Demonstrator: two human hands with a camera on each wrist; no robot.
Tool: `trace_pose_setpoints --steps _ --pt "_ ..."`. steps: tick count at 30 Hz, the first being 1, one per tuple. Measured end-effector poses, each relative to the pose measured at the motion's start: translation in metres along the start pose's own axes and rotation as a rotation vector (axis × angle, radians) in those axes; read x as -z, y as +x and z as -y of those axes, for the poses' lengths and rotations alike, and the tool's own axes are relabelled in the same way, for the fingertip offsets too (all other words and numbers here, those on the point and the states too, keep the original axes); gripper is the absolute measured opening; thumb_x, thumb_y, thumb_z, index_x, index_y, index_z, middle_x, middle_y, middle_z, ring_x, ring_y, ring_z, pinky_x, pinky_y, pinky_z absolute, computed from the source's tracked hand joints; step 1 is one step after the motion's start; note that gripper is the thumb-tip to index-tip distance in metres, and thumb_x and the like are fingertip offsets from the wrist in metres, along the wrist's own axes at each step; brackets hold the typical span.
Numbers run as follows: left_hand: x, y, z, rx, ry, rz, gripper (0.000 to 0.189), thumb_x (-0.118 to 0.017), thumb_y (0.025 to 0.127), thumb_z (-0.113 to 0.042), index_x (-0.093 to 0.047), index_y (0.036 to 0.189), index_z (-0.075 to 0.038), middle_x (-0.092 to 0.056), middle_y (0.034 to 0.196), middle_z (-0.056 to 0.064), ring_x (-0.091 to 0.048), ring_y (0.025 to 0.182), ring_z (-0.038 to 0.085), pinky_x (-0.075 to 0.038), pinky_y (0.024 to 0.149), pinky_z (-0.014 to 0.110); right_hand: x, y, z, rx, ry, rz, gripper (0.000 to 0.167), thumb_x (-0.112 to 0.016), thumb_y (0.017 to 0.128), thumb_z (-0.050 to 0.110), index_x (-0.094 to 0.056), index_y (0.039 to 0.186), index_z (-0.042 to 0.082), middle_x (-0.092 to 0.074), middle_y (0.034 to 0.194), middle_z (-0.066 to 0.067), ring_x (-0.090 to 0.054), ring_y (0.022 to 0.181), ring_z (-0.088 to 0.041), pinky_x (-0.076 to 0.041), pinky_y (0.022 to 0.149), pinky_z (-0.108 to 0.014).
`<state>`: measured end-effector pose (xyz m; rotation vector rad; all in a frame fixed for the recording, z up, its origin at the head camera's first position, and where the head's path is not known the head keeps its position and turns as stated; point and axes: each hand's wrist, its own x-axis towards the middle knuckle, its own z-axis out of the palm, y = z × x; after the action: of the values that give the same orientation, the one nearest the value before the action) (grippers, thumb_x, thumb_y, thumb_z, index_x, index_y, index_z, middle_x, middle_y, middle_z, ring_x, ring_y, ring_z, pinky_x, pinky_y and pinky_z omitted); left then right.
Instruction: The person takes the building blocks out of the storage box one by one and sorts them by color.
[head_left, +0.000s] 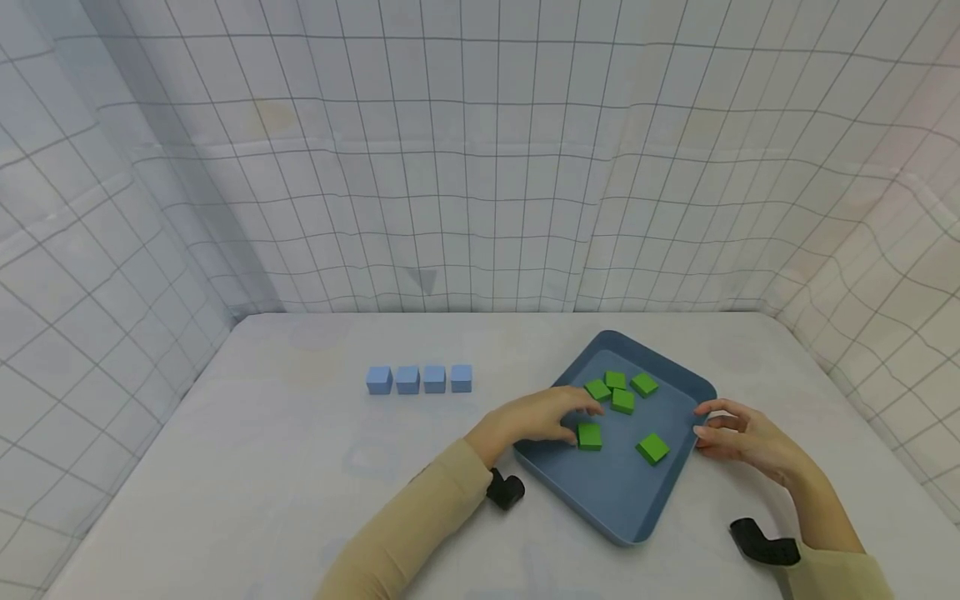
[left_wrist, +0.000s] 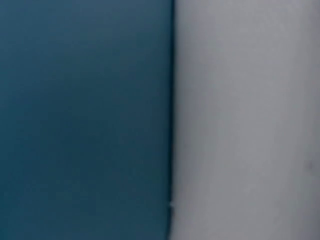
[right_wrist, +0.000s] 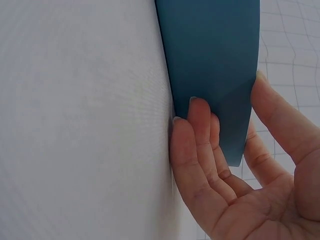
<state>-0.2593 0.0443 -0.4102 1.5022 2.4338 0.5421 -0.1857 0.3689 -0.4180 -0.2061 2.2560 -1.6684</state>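
A blue tray (head_left: 562, 479) lies turned at an angle on the white table, with several green blocks (head_left: 652, 448) inside. My left hand (head_left: 536, 417) reaches over the tray's left edge. Its thumb is beside the nearest green block (head_left: 590, 437), fingers spread above and behind it; contact is unclear. The left wrist view shows only a blurred blue surface (left_wrist: 85, 120) beside a pale one. At the tray's right side, my right hand (head_left: 750, 437) holds the wall. In the right wrist view, several fingers (right_wrist: 185, 145) lie along the tray's outer wall (right_wrist: 210, 55), with one digit at the rim.
Several light blue cubes (head_left: 408, 381) stand in a row on the table (head_left: 262, 467), left of the tray. White gridded curtains (head_left: 465, 167) hang behind the table and on both sides. A black wrist mount (head_left: 765, 546) sits near each cuff.
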Motion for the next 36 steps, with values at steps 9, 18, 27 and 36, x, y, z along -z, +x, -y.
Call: trace_pose_setpoints --steps 9,18,27,36 --pt "0.001 0.004 -0.004 0.011 0.052 0.052 0.047 -0.064 0.085 -0.006 -0.051 0.129 -0.014 -0.053 0.125 0.0 -0.046 0.118 0.01 -0.032 0.1 0.019 0.0 0.0 0.0 -0.002 0.005 -0.002 0.029 -0.056 0.091 0.009 -0.046 0.117 0.002 -0.053 0.096 -0.01 -0.062 0.088 -0.018 -0.052 0.077 -0.031" --pt "-0.002 0.005 -0.006 -0.016 0.028 0.073 0.043 -0.066 0.083 -0.011 -0.055 0.124 -0.013 -0.056 0.104 -0.003 -0.05 0.096 0.005 -0.038 0.085 0.012 0.001 0.0 -0.001 0.002 0.01 0.007 0.028 -0.055 0.091 0.009 -0.046 0.118 0.003 -0.053 0.096 -0.01 -0.062 0.088 -0.018 -0.052 0.078 -0.031" --pt "-0.008 0.004 -0.005 -0.05 -0.144 0.068 0.033 -0.066 0.083 -0.012 -0.059 0.115 -0.008 -0.057 0.099 -0.001 -0.05 0.088 0.005 -0.039 0.077 0.011 0.001 0.001 -0.001 -0.012 0.023 0.004 0.027 -0.055 0.091 0.009 -0.047 0.117 0.004 -0.053 0.097 -0.009 -0.062 0.088 -0.018 -0.052 0.078 -0.031" --pt "-0.01 0.005 -0.003 -0.049 -0.165 0.059 0.033 -0.068 0.081 -0.015 -0.059 0.112 -0.007 -0.058 0.1 0.001 -0.05 0.088 0.005 -0.039 0.078 0.01 0.001 0.001 -0.001 -0.026 0.014 -0.003 0.029 -0.056 0.091 0.011 -0.046 0.117 0.003 -0.053 0.097 -0.009 -0.062 0.089 -0.018 -0.052 0.078 -0.031"
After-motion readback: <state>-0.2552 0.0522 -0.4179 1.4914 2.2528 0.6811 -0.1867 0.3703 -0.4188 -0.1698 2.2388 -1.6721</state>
